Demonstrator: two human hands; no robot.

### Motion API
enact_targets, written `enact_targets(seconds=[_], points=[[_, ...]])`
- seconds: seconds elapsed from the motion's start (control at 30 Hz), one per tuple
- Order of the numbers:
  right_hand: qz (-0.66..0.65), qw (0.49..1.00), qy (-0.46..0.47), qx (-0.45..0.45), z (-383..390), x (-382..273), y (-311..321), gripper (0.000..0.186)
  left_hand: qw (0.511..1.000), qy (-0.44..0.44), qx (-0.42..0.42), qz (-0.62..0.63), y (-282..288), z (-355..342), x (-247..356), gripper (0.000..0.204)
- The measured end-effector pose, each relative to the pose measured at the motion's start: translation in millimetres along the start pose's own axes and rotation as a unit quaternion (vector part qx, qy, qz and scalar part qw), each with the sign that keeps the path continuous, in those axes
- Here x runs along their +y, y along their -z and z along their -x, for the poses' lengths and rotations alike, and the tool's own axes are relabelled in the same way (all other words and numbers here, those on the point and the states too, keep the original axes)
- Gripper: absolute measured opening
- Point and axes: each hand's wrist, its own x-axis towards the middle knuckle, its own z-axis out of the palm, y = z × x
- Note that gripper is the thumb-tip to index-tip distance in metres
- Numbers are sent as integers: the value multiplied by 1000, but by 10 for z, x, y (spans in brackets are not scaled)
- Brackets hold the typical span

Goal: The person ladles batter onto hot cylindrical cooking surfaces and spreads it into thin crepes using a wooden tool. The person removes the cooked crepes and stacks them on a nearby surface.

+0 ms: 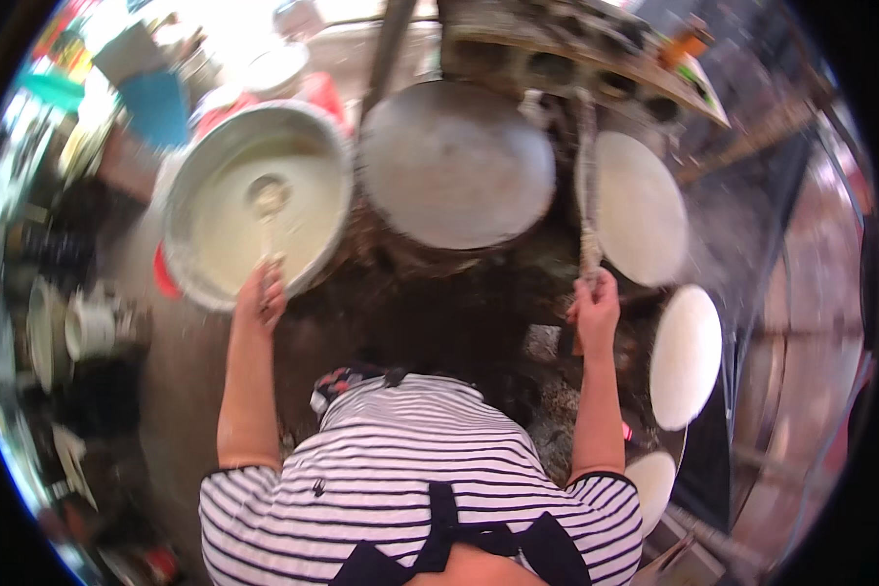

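Note:
My left hand grips the handle of a ladle. The ladle's bowl rests at the surface of pale, creamy batter inside a large round metal pot. In my right hand is a long, narrow stick, pointing away from me and worn pale in places. A round griddle with a smooth grey top sits between the two hands, farther out. Just right of the stick lies a round white sheet, like a thin flatbread; whether the stick touches it I cannot tell.
More round white sheets curve down the right side. Behind the griddle runs a ledge with round holes and an orange object. A white mug-like container and other vessels crowd the far left. A dark post rises behind the pot.

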Motion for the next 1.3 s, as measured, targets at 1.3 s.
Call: enact_targets(seconds=[1.3], points=[[474, 708, 384, -355, -63, -1710, -3046, 22, 971, 34, -161, 173, 179, -71, 793, 14]])
